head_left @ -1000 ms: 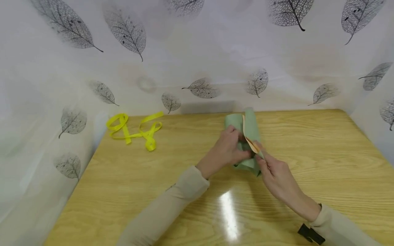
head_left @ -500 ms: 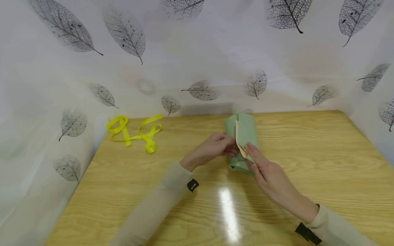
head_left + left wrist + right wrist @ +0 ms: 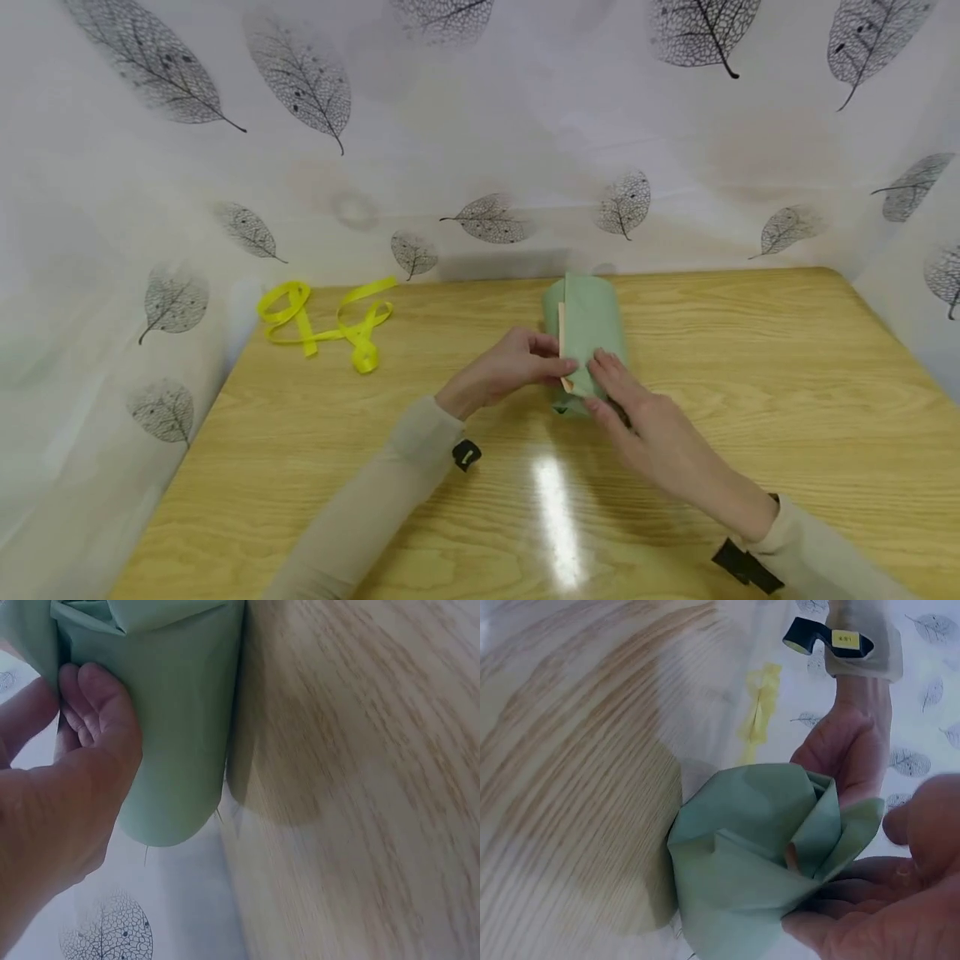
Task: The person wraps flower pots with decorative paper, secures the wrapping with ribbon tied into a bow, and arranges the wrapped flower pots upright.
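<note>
Head view: green paper roll point(image 3: 600, 321) near the far edge of the table point(image 3: 750, 358), left grip point(image 3: 510, 367) pinching its flap point(image 3: 573, 337), right grip point(image 3: 654, 425) resting straight-fingered on it; yellow ribbon point(image 3: 365, 355) well left. Left wrist: leaf-printed cloth point(image 3: 109, 926) beyond. Right wrist: roll hides left grip's fingertips.

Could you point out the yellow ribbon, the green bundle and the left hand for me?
Yellow ribbon point(image 3: 365, 357), head view: its bunched lump.
Green bundle point(image 3: 590, 325), head view: its top flap.
Left hand point(image 3: 507, 369), head view: the back of the hand.
</note>
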Tool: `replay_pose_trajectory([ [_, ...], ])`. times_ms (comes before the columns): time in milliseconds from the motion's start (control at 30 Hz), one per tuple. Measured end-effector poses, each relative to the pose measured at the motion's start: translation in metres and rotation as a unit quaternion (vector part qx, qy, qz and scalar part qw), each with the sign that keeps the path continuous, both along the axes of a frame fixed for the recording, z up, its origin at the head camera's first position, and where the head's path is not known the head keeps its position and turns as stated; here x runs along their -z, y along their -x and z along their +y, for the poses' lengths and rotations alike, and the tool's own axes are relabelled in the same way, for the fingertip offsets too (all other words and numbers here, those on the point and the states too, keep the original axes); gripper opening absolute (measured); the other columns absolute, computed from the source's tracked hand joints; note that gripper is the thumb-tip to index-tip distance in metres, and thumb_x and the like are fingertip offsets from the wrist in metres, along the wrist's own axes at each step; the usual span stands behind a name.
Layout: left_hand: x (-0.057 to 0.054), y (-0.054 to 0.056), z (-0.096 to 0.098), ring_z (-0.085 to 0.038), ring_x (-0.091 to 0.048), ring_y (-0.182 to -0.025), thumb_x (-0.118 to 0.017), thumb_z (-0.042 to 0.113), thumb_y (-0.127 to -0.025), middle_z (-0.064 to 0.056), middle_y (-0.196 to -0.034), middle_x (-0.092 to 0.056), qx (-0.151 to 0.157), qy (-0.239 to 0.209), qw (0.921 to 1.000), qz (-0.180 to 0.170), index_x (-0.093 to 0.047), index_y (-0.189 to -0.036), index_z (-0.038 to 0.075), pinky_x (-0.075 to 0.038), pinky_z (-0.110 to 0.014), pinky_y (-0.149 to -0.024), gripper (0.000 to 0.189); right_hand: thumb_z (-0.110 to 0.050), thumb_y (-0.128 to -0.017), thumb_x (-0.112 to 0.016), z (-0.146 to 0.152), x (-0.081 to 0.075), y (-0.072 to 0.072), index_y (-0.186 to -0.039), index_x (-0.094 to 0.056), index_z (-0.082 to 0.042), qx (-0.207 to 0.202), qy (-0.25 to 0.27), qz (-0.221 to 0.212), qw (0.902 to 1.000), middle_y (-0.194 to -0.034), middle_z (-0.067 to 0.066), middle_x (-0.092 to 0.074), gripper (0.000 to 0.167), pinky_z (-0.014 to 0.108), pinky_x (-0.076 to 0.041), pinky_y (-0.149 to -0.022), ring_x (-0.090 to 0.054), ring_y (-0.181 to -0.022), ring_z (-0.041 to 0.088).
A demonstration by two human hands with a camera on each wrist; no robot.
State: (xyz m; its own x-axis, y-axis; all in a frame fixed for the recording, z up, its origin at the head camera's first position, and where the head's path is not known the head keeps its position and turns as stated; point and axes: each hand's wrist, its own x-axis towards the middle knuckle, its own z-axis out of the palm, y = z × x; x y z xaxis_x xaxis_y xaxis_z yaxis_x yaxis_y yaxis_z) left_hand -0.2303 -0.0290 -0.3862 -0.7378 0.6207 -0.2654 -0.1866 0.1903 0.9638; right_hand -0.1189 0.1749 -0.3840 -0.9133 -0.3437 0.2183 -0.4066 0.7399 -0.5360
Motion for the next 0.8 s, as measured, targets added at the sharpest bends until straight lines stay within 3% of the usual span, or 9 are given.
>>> replay_pose_trajectory([
  [100, 0.0, -0.001, -0.001, -0.01, -0.068, -0.089, -0.061, 0.005, -0.102, -0.008, -0.105, -0.068, -0.006, 0.002, 1.0, -0.005, -0.062, -0.128, -0.009, -0.052, -0.051, -0.106, 0.03, -0.022, -0.109, -0.05, 0.005, -0.001, 0.005, -0.149, -0.049, 0.002, 0.012, 0.051, 0.011, 0.9986, -0.154, 0.021, -0.048, 0.046, 0.057, -0.052, -0.1, -0.056, -0.132, 0.042],
  [200, -0.001, -0.001, -0.001, -0.011, -0.067, -0.089, -0.061, 0.005, -0.102, -0.009, -0.106, -0.067, -0.015, 0.007, 0.9998, -0.01, -0.061, -0.13, -0.009, -0.051, -0.052, -0.107, 0.031, -0.018, -0.105, -0.058, 0.008, 0.0, 0.01, -0.141, -0.058, 0.002, 0.034, 0.067, 0.02, 0.997, -0.15, 0.022, -0.053, 0.041, 0.054, -0.057, -0.093, -0.061, -0.126, 0.043],
  [500, 0.005, -0.003, -0.007, -0.013, -0.068, -0.093, -0.063, 0.008, -0.101, -0.017, -0.115, -0.069, -0.04, 0.014, 0.9987, -0.027, -0.061, -0.13, -0.009, -0.058, -0.036, -0.097, 0.034, -0.03, -0.099, -0.069, 0.011, 0.002, 0.016, -0.148, -0.05, 0.0, 0.04, 0.064, -0.055, 0.9956, -0.157, 0.033, -0.037, 0.061, 0.051, -0.059, -0.089, -0.058, -0.126, 0.051],
  [667, 0.006, -0.005, -0.011, -0.013, -0.068, -0.093, -0.063, 0.01, -0.102, -0.019, -0.119, -0.069, -0.052, 0.026, 0.9977, -0.033, -0.061, -0.128, -0.01, -0.059, -0.035, -0.094, 0.033, -0.028, -0.093, -0.077, 0.003, 0.001, 0.02, -0.136, -0.06, 0.003, 0.043, 0.053, -0.021, 0.9974, -0.149, 0.035, -0.047, 0.056, 0.053, -0.06, -0.086, -0.056, -0.126, 0.055],
  [800, 0.006, -0.008, -0.015, -0.014, -0.07, -0.095, -0.064, 0.017, -0.102, -0.018, -0.119, -0.07, -0.034, 0.055, 0.9976, -0.023, -0.061, -0.129, -0.006, -0.06, -0.036, -0.094, 0.036, -0.034, -0.091, -0.079, -0.002, -0.001, 0.022, -0.132, -0.063, 0.002, 0.05, 0.014, 0.001, 0.9986, -0.143, 0.033, -0.054, 0.056, 0.061, -0.056, -0.091, -0.058, -0.123, 0.053],
])
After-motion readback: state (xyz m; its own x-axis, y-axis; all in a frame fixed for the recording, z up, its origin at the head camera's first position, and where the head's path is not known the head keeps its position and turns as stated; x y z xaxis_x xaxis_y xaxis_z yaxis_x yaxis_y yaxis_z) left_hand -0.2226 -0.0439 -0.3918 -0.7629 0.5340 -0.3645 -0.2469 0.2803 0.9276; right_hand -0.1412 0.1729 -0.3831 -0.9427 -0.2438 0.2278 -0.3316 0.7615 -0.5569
